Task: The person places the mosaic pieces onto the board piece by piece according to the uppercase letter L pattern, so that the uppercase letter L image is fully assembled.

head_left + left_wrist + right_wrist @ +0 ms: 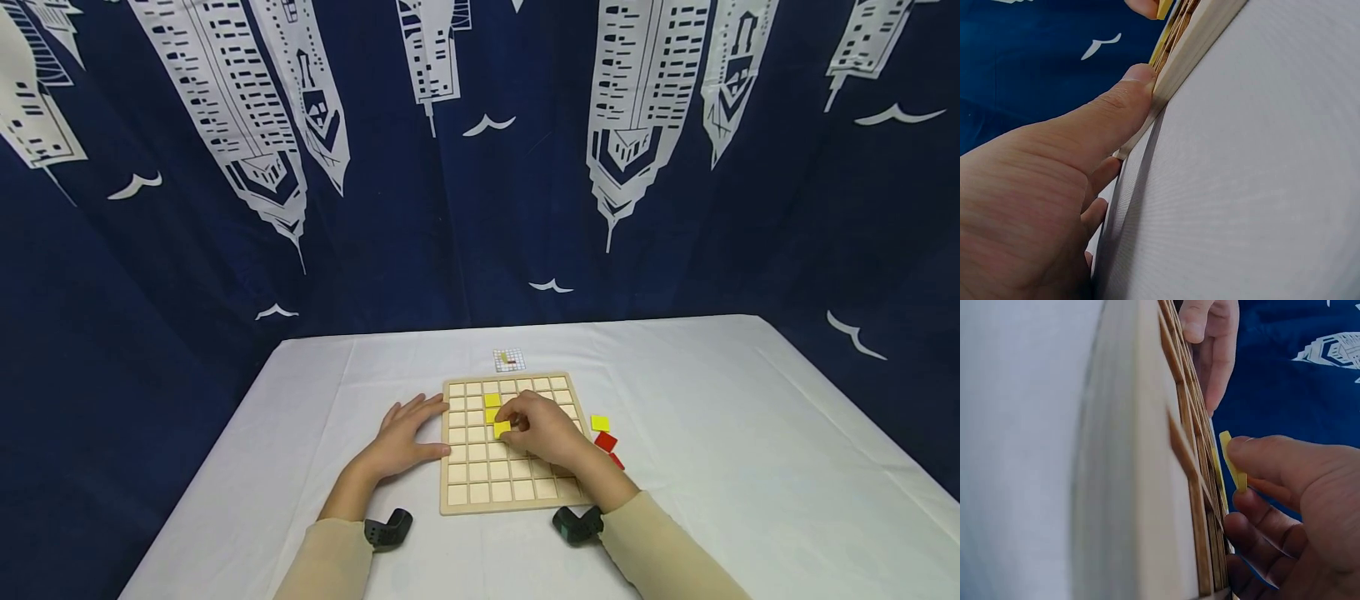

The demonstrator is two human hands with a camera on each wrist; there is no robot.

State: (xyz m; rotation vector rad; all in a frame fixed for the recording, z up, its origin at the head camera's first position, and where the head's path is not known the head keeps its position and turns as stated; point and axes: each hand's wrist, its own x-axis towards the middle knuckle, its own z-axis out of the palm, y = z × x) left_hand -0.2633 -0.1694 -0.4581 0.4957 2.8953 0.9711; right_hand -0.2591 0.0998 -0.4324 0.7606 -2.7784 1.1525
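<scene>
A wooden grid board (517, 505) lies on the white table, with two yellow square tiles (491, 400) set one behind the other in a column. Between thumb and fingers my right hand (546, 429) pinches another yellow tile (1233, 464), tilted, just over the cells in front of those two. My left hand (402, 439) lies at the board's left side with fingers extended. Its thumb (1110, 103) touches the wooden edge in the left wrist view.
Right of the board lie a loose yellow tile (600, 423) and red tiles (606, 442), partly behind my right forearm. A small pattern card (509, 360) sits beyond the far edge. A dark blue printed curtain (450, 208) hangs behind the table (750, 467).
</scene>
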